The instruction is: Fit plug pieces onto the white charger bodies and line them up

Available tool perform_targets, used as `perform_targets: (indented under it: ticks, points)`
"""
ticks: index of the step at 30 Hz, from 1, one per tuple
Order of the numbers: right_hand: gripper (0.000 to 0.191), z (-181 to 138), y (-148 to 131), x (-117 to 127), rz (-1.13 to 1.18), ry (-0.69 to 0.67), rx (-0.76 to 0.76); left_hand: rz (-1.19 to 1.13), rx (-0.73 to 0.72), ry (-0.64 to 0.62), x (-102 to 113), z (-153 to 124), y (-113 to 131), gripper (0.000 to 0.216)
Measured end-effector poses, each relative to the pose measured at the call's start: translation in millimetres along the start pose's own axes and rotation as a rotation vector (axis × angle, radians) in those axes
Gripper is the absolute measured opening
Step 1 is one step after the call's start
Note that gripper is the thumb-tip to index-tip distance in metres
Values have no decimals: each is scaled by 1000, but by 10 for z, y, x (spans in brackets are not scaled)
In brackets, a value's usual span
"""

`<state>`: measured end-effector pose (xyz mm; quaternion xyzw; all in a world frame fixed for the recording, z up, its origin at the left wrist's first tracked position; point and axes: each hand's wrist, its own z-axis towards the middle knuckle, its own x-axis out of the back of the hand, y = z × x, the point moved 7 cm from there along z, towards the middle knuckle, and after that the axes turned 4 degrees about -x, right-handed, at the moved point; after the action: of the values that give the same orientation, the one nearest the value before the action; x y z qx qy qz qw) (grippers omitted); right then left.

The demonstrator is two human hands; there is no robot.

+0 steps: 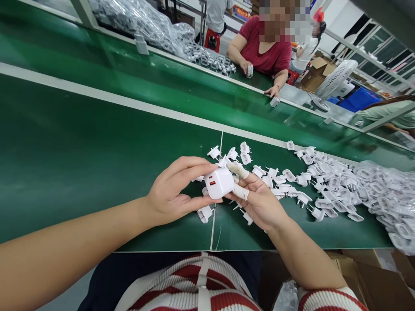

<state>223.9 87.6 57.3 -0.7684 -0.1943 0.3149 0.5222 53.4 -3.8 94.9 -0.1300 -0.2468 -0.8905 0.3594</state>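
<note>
- While the white charger block (218, 183) sits just below the centre of the frame, both bare hands meet around it, above the dark green table (81, 151)
- The left hand (177, 188), left of centre, grips the block from its left side, fingers along the top edge and thumb underneath
- The right hand (259, 201), right of centre, is closed on the block's right side with white-wrapped fingertips (240, 191); whether it also pinches a part behind the block cannot be seen
- One face of the block, turned towards the left of the frame, shows a small slot and a wider red port
- White plug pieces (337, 181) lie strewn around and behind the hands, thickening into a heap at the right of the frame, where a clear plastic bag (395, 194) holds more of them
- A green belt (194, 93) crosses from upper left to right, with a pale block (141, 44) near its far edge at upper left
- At the upper right of centre, a co-worker in a red top (267, 47) holds one pale piece (249, 71) and touches another (275, 101) at the belt's far edge
- A white fan (337, 80) stands at upper right, near a cardboard box (319, 71)
</note>
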Motion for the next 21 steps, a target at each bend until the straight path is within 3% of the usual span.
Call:
perform_targets:
  ticks: [4, 10, 16, 21]
  points:
    - [37, 1, 2, -31, -9, -15, -16, -2, -86, -3, 27, 48, 78, 52]
    - [39, 6, 6, -11, -59, -48, 36, -4, -156, -41, 8, 70, 139, 45]
    - [56, -25, -100, 186, -240, 145, 316, -21, 19, -80, -65, 13, -11, 47]
    - [46, -69, -162, 142, -231, 182, 410, -78, 69, -104, -126, -4, -51, 48]
